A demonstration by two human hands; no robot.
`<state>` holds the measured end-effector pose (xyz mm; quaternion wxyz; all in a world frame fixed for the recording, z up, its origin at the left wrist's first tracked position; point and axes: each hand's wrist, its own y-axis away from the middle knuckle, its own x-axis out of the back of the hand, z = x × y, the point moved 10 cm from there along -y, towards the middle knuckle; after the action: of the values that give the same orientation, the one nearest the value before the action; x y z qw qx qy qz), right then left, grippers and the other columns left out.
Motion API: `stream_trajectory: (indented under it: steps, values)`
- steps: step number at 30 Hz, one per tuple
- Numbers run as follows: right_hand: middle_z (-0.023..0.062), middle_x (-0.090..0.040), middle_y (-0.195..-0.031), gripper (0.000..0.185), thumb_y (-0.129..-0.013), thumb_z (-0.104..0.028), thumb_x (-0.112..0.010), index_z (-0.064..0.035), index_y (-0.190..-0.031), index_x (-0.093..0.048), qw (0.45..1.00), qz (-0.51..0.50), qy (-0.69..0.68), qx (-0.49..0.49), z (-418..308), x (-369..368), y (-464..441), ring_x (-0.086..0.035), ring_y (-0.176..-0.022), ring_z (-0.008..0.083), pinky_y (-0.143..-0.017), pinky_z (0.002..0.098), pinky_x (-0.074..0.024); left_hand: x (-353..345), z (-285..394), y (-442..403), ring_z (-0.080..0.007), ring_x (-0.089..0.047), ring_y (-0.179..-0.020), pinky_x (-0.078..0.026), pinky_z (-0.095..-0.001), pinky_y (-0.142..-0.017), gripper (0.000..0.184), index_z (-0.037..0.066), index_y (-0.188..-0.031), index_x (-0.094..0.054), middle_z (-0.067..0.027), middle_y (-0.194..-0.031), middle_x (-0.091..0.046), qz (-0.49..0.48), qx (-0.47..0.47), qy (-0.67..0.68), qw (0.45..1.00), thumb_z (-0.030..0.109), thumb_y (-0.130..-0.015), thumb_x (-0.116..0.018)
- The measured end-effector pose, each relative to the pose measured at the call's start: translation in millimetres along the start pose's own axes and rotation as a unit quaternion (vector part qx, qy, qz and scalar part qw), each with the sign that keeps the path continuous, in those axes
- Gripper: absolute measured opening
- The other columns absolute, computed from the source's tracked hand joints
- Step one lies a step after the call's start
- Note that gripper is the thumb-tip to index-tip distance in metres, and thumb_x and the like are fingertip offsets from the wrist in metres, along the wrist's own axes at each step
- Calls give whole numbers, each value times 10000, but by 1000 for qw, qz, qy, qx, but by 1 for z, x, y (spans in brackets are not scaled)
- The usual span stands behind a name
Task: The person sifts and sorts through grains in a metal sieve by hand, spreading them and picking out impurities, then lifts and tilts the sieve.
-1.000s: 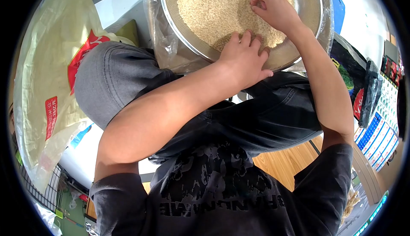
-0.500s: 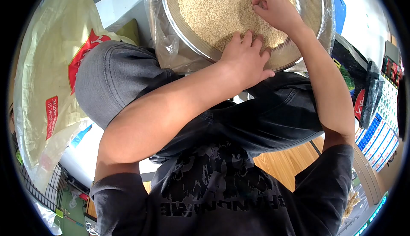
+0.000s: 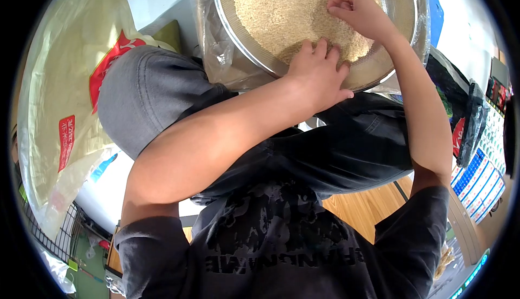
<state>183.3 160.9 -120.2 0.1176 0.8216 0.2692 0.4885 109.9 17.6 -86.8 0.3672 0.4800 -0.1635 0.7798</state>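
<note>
Daylight falls on a cluttered room, with wooden planks showing below the big round sieve, beyond the person's dark trousers. From my end of the feed, I take the sieve as my landmark. It holds a wide bed of pale grain, and crinkled clear plastic spreads around its rim.

I see the left hand at the sieve's near side, reaching over the rim, its fingers spread and loose with the tips at the edge of the grain; I cannot tell whether anything lies under them. The right hand is inside the sieve's outline on its right side, over the grain. Its fingers are curled in towards the thumb, and I cannot tell whether they pinch anything.

Left of the sieve I have a large yellowish bag with red printing, partly behind the person's grey-lit knee. Right of the sieve, just beyond the clear plastic, is something blue; further down that side sits a black bag, near a blue-and-white sheet.
</note>
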Motion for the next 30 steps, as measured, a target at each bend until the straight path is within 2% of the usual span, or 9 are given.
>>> stream_trajectory:
  steps: [4, 10, 14, 19, 22, 23, 25, 28, 30]
  values:
    - [-75, -581, -806, 244, -991, -267, -703, -73, -1132, -749, 983, -64, -131, -109, 3, -10, 14, -464, -685, 27, -599, 223, -380, -1, 0, 1, -405, -465, -1394, -368, -528, -1135, 591, 88, -1359, -614, -200, -1428, -571, 3, -1, -6, 1000, 564, -1037, -476]
    - [-94, -504, -768, 295, -990, -275, -713, -56, -1187, -725, 952, -134, -239, -133, 11, -24, 17, -384, -657, 17, -575, 217, -321, -3, 1, 0, -402, -466, -1395, -370, -529, -1132, 581, 85, -1341, -620, -206, -1413, -579, -4, -11, -7, 1000, 560, -1040, -474]
    - [-100, -502, -777, 268, -997, -252, -700, -62, -1183, -727, 950, -114, -244, -156, 15, -19, 20, -383, -652, 17, -574, 210, -313, -2, 1, 0, -402, -460, -1408, -374, -524, -1134, 590, 81, -1355, -610, -207, -1436, -567, -7, -12, -10, 1000, 561, -1044, -467]
    - [-104, -493, -775, 230, -1024, -216, -652, -71, -1186, -726, 940, -92, -313, -98, 29, 31, 28, -361, -613, 18, -562, 215, -296, -2, 2, -2, -406, -459, -1415, -380, -519, -1132, 615, 80, -1400, -580, -209, -1461, -552, 4, -9, -11, 1000, 567, -1047, -453]
    - [-102, -463, -744, 209, -1030, -203, -641, -73, -1166, -732, 970, 39, -224, -87, 27, 95, 61, -346, -606, 21, -569, 221, -307, 1, 3, -2, -410, -459, -1415, -377, -522, -1133, 621, 82, -1426, -558, -206, -1471, -547, -8, -12, -32, 999, 563, -1053, -440]
    - [-102, -463, -744, 209, -1030, -203, -641, -73, -1166, -732, 971, 39, -222, -86, 24, 98, 73, -346, -606, 21, -569, 221, -307, -1, 3, -3, -413, -459, -1416, -378, -521, -1132, 622, 82, -1432, -556, -204, -1476, -544, -28, -9, -32, 999, 561, -1055, -436]
    - [-87, -576, -779, 163, -989, -187, -666, -77, -1076, -750, 975, 87, -151, -135, 30, 111, 96, -440, -655, 28, -618, 236, -386, -3, 3, -4, -416, -458, -1416, -379, -521, -1131, 623, 81, -1437, -553, -203, -1481, -541, -47, -7, -34, 998, 559, -1057, -431]
    - [-82, -603, -810, 179, -995, -181, -638, -38, -1057, -727, 995, 53, -78, -39, 8, 90, 101, -492, -682, 55, -640, 256, -415, -6, 5, -2, -420, -455, -1419, -375, -521, -1140, 623, 80, -1452, -546, -214, -1502, -524, -58, -16, -33, 998, 550, -1064, -420]
    - [-41, -611, -781, 190, -975, -179, -648, -5, -1031, -702, 996, 37, -39, -69, -1, 82, 109, -529, -696, 81, -650, 269, -437, -12, 6, 0, -436, -458, -1414, -387, -525, -1147, 625, 79, -1481, -522, -226, -1530, -496, -75, -20, -29, 997, 537, -1072, -409]
